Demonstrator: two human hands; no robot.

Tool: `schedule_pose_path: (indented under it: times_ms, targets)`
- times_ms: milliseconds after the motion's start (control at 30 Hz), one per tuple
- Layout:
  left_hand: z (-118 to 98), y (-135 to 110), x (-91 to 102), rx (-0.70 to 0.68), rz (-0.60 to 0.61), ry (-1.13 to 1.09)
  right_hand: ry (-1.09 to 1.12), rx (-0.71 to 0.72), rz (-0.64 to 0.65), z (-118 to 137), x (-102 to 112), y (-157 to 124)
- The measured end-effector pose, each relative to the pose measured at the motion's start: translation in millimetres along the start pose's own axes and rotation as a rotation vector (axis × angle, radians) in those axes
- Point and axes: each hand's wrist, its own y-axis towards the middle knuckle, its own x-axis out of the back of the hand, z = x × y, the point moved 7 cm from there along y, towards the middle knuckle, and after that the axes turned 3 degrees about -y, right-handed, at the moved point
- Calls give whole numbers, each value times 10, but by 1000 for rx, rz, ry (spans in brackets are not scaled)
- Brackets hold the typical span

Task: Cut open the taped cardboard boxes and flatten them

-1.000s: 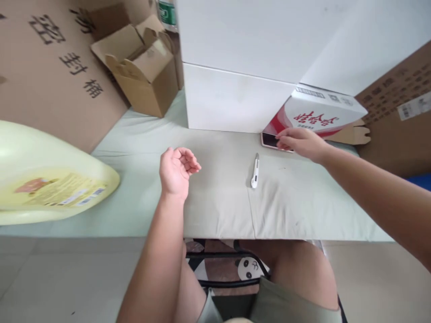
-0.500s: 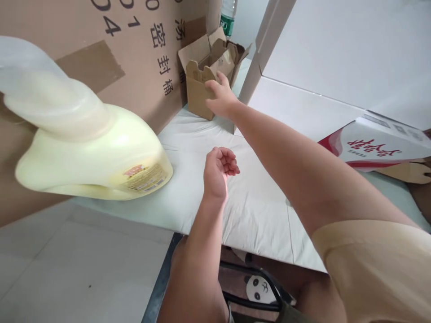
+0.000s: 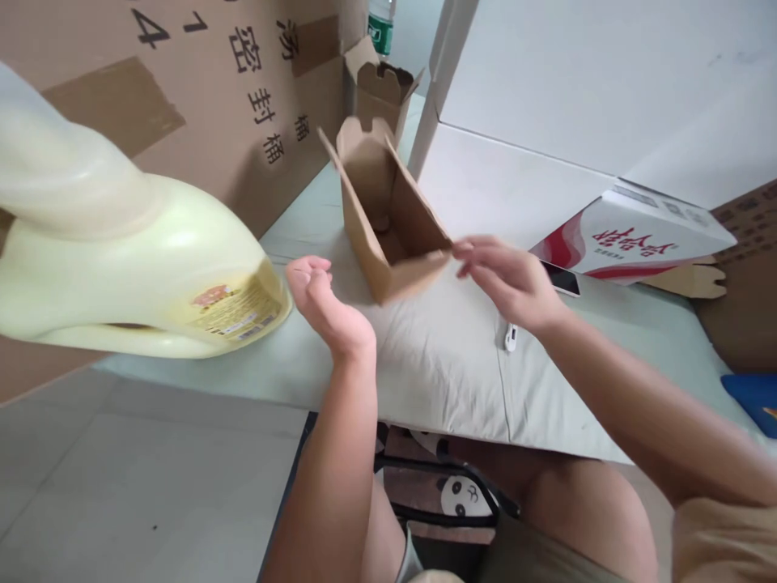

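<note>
An open-topped brown cardboard box [image 3: 376,259] sits tilted across the cloth in the middle, its flaps up and its inside showing. At its near right corner, the fingertips of my right hand [image 3: 510,279] pinch the upper edge. My left hand [image 3: 331,304] is off the box's left side with nothing in it, its fingers loosely bent and the thumb apart. Left of that hand stands a large pale yellow jug [image 3: 182,267] with a printed label. A second open cardboard box [image 3: 382,105] is behind the first.
A large printed carton [image 3: 212,146] walls the left side. At the back right are a white panel [image 3: 546,89] and a red-and-white box [image 3: 637,239]. A phone [image 3: 563,279] and a small white device [image 3: 511,338] lie on the cloth [image 3: 437,364]. A green-labelled bottle [image 3: 380,32] stands behind.
My right hand has brought one cardboard box nearer and rightward from the back, uncovering the second box behind it. My left hand has moved left and turned. The view has shifted right.
</note>
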Motion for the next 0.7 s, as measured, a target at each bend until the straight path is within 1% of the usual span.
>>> schedule_pose_path:
  times_ms: [67, 100, 133, 200, 267, 300, 333, 400, 467, 500, 633, 700]
  targets:
    - [57, -10, -49, 5, 31, 3, -19, -1, -37, 105, 299, -543]
    - [96, -24, -110, 24, 78, -9, -19, -9, -60, 132, 415, -788]
    - [140, -49, -197, 54, 151, -29, -12, -23, -101, 137, 515, -1010]
    - [226, -142, -418, 136, 339, -86, 20, -45, -218, 96, 654, -1376]
    - [285, -280, -629, 216, 508, -141, 54, -29, -345, 17, 720, -1632]
    - [295, -352, -715, 237, 569, -160, 47, -16, -390, -28, 729, -1718]
    - [292, -414, -781, 240, 605, -169, 14, -3, -414, -73, 728, -1779]
    - [270, -514, -876, 218, 634, -147, -105, -5, -405, -171, 713, -1845]
    - [252, -592, -948, 194, 648, -102, -189, -26, -352, -278, 703, -1880]
    - [250, -625, -978, 189, 655, -93, -191, -32, -316, -328, 699, -1897]
    - [270, -717, -1053, 200, 678, -210, -73, -23, -163, -450, 677, -1966]
    - [294, -743, -1057, 217, 678, -253, -47, -32, -140, -473, 701, -1978]
